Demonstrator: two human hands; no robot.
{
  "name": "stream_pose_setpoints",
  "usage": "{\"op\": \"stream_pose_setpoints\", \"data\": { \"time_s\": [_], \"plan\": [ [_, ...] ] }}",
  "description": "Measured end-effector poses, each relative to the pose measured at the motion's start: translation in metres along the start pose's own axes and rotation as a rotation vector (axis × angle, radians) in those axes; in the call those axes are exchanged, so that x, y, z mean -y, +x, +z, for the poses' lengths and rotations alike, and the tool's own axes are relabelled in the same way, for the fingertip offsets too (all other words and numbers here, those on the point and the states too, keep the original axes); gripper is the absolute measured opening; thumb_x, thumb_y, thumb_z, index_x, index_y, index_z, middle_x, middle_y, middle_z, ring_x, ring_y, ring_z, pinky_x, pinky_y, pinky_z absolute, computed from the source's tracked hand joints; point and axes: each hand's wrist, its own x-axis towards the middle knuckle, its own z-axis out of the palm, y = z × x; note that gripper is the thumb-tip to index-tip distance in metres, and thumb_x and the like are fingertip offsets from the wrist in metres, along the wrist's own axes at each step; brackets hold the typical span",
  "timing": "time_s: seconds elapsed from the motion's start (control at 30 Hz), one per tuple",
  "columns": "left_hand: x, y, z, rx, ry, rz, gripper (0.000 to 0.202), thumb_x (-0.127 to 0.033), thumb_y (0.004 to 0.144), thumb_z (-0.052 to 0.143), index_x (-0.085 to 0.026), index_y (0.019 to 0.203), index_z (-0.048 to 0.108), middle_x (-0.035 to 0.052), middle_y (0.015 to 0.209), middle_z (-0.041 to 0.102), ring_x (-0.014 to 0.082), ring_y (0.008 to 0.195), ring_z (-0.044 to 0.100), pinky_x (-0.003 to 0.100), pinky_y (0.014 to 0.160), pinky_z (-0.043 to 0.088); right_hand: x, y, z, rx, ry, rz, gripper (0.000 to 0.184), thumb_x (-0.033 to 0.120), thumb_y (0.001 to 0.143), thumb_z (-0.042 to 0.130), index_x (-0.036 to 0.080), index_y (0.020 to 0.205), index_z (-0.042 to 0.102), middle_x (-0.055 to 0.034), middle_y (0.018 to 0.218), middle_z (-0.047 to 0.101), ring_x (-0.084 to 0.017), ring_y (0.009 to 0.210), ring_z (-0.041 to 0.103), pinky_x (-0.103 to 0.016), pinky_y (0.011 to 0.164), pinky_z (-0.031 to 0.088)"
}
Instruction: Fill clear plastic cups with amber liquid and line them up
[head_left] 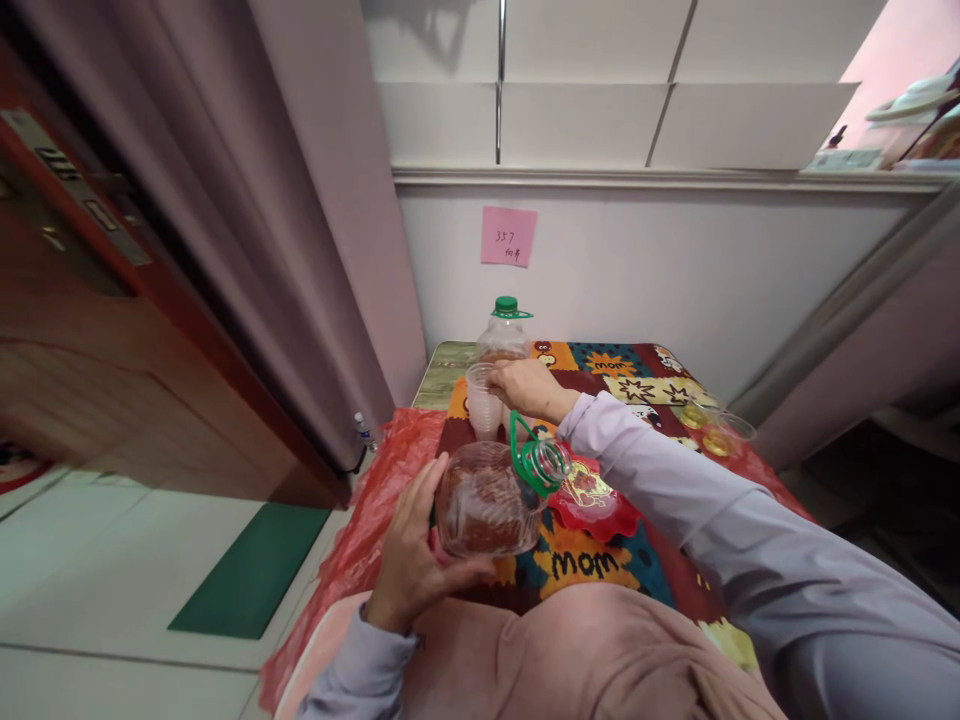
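My left hand grips a clear plastic jug with a green handle and open neck, tilted on its side above the table; it has reddish-brown contents. My right hand reaches forward and closes on the rim of a stack of clear plastic cups standing on the colourful patterned tablecloth. Just behind the cups stands a second clear jug with a green cap, upright.
A red plate lies under the tilted jug's neck. Two small glass bowls with yellow liquid sit at the right edge. A red plastic bag hangs off the table's left side. A small bottle stands on the floor by the curtain.
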Motion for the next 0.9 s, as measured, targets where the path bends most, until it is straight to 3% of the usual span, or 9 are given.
{"op": "stream_pose_setpoints", "data": {
  "time_s": [0.27,0.53,0.67,0.8,0.9],
  "plan": [
    [0.002,-0.001,-0.001,0.024,-0.021,-0.041,0.128,-0.081,0.066,0.088,-0.027,0.169,0.037,0.0194,0.165,0.056,0.0456,0.148,0.058,0.065,0.123,0.048,0.0,-0.002,0.001,-0.046,0.01,0.026,0.026,0.027,0.106,0.059,0.019,0.107,0.083,-0.0146,0.119,0.08,-0.028,0.1,0.075,-0.033,0.072,0.05],
    [-0.002,0.002,-0.003,-0.006,0.006,0.022,0.124,-0.079,0.07,0.087,-0.028,0.17,0.034,0.018,0.165,0.056,0.0435,0.148,0.058,0.063,0.122,0.05,-0.003,0.0,-0.005,-0.136,0.103,0.115,0.013,0.029,0.101,0.074,0.024,0.104,0.085,-0.0088,0.114,0.083,-0.026,0.099,0.075,-0.033,0.077,0.052],
    [-0.002,0.003,-0.003,-0.005,0.018,0.032,0.123,-0.081,0.071,0.084,-0.029,0.17,0.034,0.0186,0.165,0.057,0.0435,0.148,0.059,0.063,0.12,0.051,-0.009,-0.006,-0.023,-0.315,0.23,0.138,0.013,0.028,0.103,0.071,0.025,0.104,0.083,-0.0046,0.107,0.084,-0.02,0.093,0.073,-0.031,0.08,0.052],
    [0.0,0.003,-0.002,-0.007,0.003,0.015,0.124,-0.082,0.07,0.085,-0.028,0.17,0.035,0.0197,0.164,0.057,0.0443,0.147,0.059,0.063,0.121,0.051,-0.016,-0.046,-0.046,-0.627,0.403,0.144,0.012,0.025,0.102,0.068,0.023,0.102,0.08,-0.0038,0.1,0.082,-0.019,0.087,0.072,-0.03,0.08,0.051],
    [0.001,0.004,-0.002,-0.002,-0.021,-0.005,0.124,-0.081,0.07,0.085,-0.028,0.17,0.036,0.0198,0.165,0.056,0.0446,0.15,0.056,0.063,0.122,0.049,-0.02,-0.101,-0.037,-0.701,0.405,0.22,0.014,0.027,0.103,0.066,0.024,0.102,0.079,-0.0047,0.1,0.082,-0.021,0.088,0.074,-0.031,0.081,0.052]
  ]
}}
